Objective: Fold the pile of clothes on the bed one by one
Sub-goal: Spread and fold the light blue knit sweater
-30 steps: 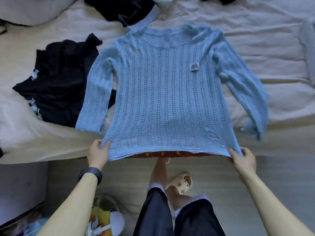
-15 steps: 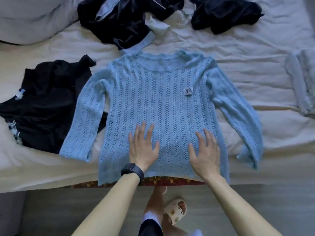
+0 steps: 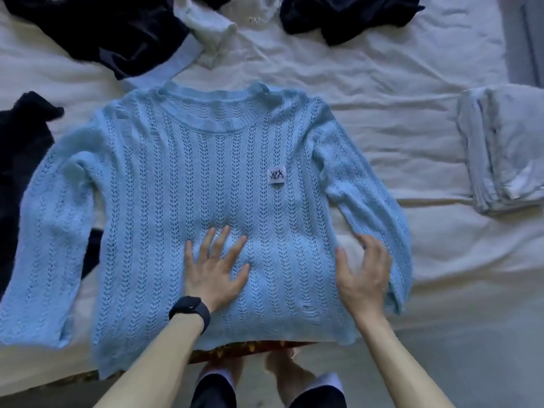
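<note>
Cropped clothes, one blurred hand
The black garment (image 3: pixel 20 160) ran off the left edge, the dark pile (image 3: pixel 112 30) off the top, the folded pale cloth (image 3: pixel 500 148) off the right; the right hand (image 3: pixel 363 275) was blurred.

A bed (image 3: pixel 426 295) under a wrinkled white sheet (image 3: pixel 368 92) spreads beyond the fingers (image 3: pixel 219 240) and to both sides. Nearer than them, a red-and-orange patterned mattress edge (image 3: pixel 250 347) shows (only a strip), then grey floor (image 3: pixel 485 390). Light is dim, bluish.
</note>
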`<state>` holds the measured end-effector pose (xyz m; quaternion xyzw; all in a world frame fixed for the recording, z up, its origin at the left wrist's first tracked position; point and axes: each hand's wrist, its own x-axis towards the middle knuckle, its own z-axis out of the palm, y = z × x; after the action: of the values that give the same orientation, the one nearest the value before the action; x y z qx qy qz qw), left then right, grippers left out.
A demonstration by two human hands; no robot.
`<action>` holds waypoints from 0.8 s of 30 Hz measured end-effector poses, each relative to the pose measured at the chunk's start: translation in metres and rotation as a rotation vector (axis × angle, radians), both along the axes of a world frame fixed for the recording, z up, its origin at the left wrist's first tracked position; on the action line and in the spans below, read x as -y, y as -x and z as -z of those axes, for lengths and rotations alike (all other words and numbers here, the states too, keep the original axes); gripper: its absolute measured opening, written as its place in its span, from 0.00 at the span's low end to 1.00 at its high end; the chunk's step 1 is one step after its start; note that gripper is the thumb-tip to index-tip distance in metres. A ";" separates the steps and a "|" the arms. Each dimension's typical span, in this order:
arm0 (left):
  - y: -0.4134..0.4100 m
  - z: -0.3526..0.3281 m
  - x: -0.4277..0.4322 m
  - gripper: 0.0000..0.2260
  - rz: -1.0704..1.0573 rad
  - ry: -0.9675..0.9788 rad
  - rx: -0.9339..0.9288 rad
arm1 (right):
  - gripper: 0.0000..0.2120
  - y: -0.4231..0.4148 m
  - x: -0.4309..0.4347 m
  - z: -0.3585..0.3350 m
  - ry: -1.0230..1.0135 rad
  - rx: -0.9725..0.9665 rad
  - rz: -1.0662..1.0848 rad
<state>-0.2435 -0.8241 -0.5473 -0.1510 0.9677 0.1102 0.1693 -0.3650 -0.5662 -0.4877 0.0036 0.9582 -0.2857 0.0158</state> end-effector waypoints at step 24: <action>0.336 -0.081 -0.112 0.20 -0.258 0.014 -0.043 | 0.17 0.316 -0.213 -0.118 -0.301 0.570 -0.210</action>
<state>-0.5799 -0.7126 -0.4666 -0.2730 0.9444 0.1274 0.1318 -0.6809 -0.3536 -0.3700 -0.0131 0.9417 -0.1255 0.3118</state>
